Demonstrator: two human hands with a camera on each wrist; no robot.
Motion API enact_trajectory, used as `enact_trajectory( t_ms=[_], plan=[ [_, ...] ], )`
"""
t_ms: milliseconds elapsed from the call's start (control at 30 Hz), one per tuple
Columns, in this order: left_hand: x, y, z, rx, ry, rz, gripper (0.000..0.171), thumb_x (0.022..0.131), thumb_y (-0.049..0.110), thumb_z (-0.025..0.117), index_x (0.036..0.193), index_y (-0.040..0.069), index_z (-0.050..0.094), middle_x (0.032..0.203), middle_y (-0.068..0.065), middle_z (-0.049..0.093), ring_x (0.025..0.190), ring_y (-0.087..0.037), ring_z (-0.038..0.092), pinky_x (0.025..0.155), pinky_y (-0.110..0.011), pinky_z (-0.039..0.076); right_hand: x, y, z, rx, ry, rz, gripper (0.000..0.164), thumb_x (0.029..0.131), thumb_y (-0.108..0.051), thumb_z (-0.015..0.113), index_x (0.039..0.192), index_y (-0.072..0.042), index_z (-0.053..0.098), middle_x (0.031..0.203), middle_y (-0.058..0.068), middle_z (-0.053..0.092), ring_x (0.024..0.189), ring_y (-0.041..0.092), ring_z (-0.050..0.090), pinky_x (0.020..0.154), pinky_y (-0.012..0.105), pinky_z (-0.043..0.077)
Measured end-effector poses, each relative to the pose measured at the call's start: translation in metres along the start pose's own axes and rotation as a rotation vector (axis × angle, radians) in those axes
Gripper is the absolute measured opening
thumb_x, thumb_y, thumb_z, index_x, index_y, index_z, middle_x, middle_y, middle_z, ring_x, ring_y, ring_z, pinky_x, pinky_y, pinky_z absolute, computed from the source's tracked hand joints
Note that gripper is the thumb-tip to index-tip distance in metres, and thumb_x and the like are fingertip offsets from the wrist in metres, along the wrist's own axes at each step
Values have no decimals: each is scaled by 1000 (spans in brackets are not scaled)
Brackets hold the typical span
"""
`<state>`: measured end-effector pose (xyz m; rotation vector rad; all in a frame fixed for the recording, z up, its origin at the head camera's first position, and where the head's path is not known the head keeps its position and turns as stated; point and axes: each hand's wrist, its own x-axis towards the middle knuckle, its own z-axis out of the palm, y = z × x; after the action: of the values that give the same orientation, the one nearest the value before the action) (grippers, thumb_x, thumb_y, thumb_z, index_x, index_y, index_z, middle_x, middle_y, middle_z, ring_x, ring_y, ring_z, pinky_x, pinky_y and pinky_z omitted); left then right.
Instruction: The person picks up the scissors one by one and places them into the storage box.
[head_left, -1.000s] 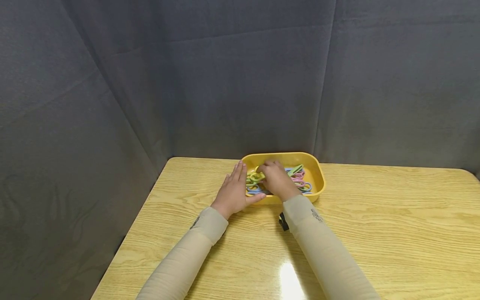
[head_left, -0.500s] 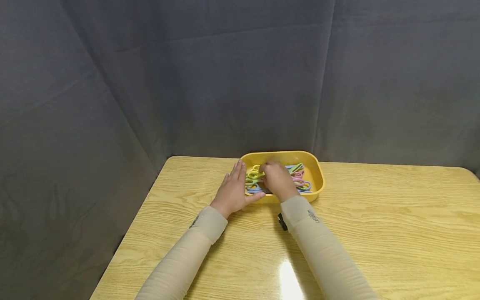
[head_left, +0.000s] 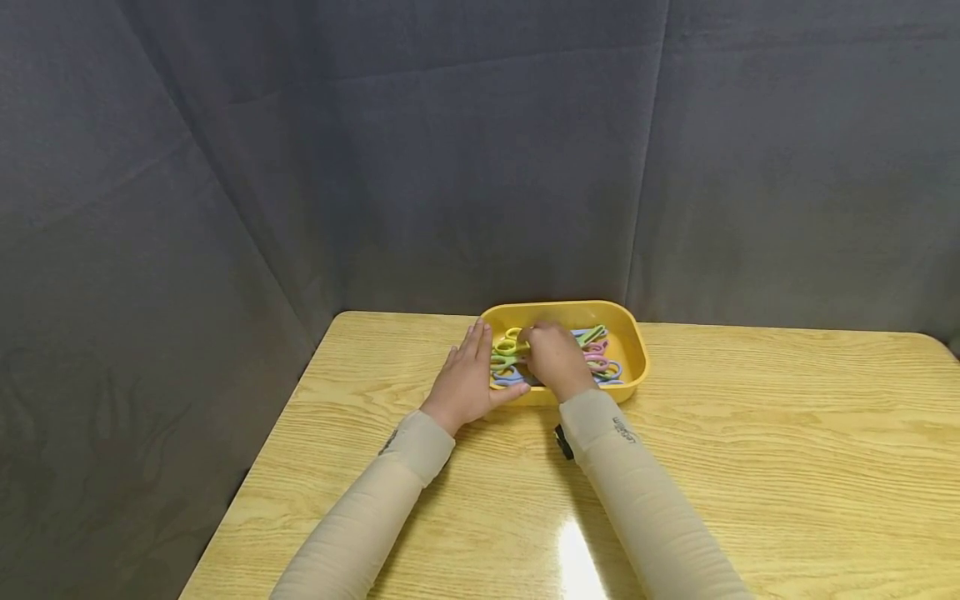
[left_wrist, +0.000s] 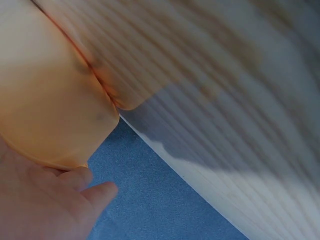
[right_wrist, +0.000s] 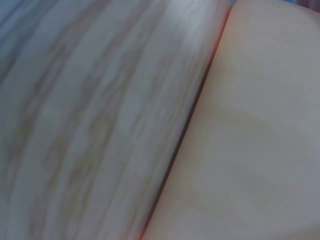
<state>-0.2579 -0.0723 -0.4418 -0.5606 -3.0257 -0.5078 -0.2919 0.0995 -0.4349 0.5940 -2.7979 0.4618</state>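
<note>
A yellow plastic tray near the table's back edge holds several pairs of scissors with coloured handles. My left hand lies with straight fingers along the tray's left end, its thumb over the front rim. In the left wrist view, the fingertips touch the tray's outer wall. My right hand reaches into the tray with curled fingers, gripping yellow-green scissors; their blades are hidden beneath it. Right of that hand lie pink-handled scissors and a light green pair.
The wood-grain table extends to the right and toward the front. Grey cloth hangs behind it and on the left. A black wrist strap piece shows under the right sleeve.
The yellow-green scissors' handle at my right hand has shifted slightly away from me and tilted. Both hands stay nearly where they were, with the left hand still against the tray.
</note>
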Motion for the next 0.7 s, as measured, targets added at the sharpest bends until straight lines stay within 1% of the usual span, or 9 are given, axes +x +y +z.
enact_trajectory(
  t_ms=[133,267,467,533,700],
  plan=[
    [1,-1,0,-13,3,3,114,89,71,59,161,-2,10,169,-17,7,156,-30,7,122,-53,19,2,2,1,1,-2,-5,20,84,-10,84,102,-3,78,91,11,69,86,28,65,83,42,55],
    [2,-1,1,-9,-4,-3,114,89,73,58,161,-1,8,169,-17,5,156,-30,7,122,-53,19,3,4,1,4,-16,7,21,84,-11,84,103,-3,77,92,11,68,87,29,65,83,42,55],
    [5,0,1,-5,-13,-7,114,90,73,57,161,-2,8,169,-17,4,156,-30,7,122,-53,19,0,5,-2,11,15,37,22,85,-15,84,104,-3,77,98,12,69,92,31,64,85,45,55],
    [5,1,0,-7,-21,-12,114,90,73,57,161,-1,7,169,-17,3,156,-30,6,122,-53,19,-1,5,-3,8,24,44,21,87,-15,82,105,-4,77,101,12,69,94,32,64,86,48,54],
    [6,1,-1,-5,-20,-16,114,90,73,56,161,-1,7,169,-16,3,156,-30,6,122,-53,18,0,6,-5,-17,70,5,19,95,-14,71,112,-6,74,107,12,67,100,32,61,88,52,52]
  ],
)
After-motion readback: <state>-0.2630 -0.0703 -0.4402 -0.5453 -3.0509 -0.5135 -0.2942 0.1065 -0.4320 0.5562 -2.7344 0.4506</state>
